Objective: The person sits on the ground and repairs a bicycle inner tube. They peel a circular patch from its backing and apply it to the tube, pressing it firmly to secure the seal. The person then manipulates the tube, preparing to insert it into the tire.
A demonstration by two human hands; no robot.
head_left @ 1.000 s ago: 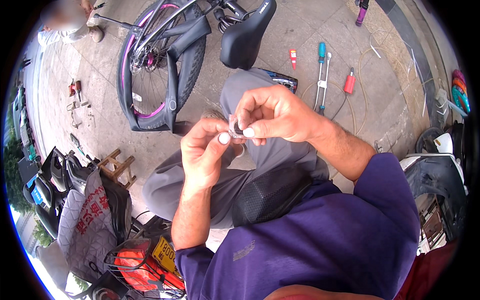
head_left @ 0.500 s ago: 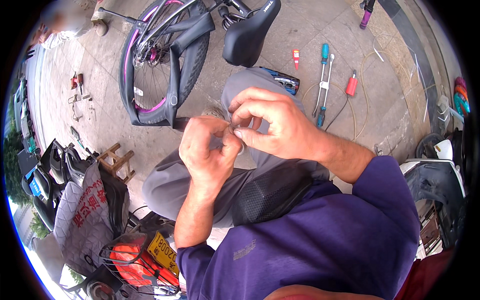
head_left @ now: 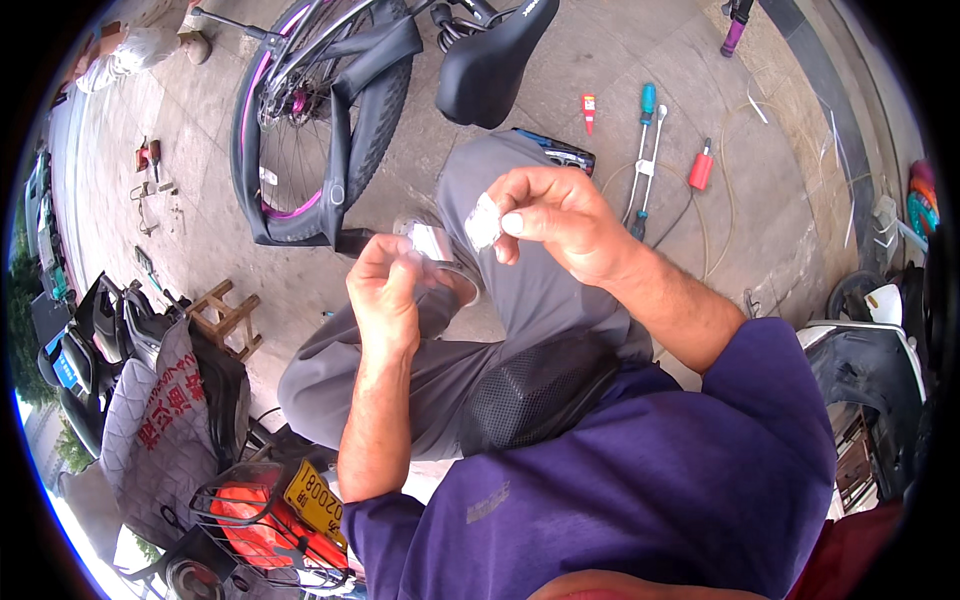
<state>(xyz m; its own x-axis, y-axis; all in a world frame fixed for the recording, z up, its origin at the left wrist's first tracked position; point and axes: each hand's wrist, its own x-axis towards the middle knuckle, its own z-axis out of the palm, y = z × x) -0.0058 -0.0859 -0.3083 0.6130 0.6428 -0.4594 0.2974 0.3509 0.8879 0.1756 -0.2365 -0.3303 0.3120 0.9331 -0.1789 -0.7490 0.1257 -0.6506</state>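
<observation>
My left hand pinches a small white piece, flat and partly see-through at its edge, between thumb and fingers. My right hand is closed on a crinkled, shiny silvery film. The two hands are a short way apart above my bent legs. Beyond them lies a bicycle with a pink-rimmed rear wheel. A black inner tube is draped out across this wheel, and the bike's black saddle points toward me.
On the paving at right lie a small red tube, a teal-handled screwdriver, a wrench and a red-handled tool. A wooden stool and parked scooters stand at left. Another person is at the far left.
My hands, together at the fingertips before, have drawn apart. The white piece and the silvery film now show in them. The view has shifted slightly.
</observation>
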